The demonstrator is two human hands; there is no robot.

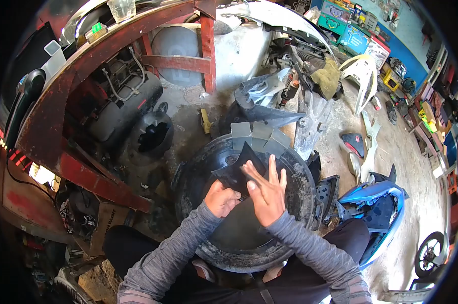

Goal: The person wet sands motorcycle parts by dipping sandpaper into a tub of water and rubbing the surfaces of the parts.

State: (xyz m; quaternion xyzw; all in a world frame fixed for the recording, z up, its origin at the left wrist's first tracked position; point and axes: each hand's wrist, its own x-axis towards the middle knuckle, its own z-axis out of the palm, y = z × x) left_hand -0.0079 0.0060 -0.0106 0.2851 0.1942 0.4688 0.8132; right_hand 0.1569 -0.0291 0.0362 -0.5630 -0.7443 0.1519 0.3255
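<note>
Over a round black tub (300,202) between the knees, a dark, pointed panel (234,172) is held up. My left hand (221,199) is closed on its lower left edge, thumb against the fingers. My right hand (267,190) lies against the right side of the panel with its fingers spread, pointing away. Several grey rectangular sheets (262,136) rest on the far rim of the tub, just beyond the panel. The bottom of the tub looks grey and is partly hidden by the hands.
A red frame (176,62) and an air compressor tank (132,101) stand at left. A yellow tool (205,121) lies on the floor beyond the tub. To the right are a blue fairing (396,213), a small wheel (430,253) and a pale frame part (360,76).
</note>
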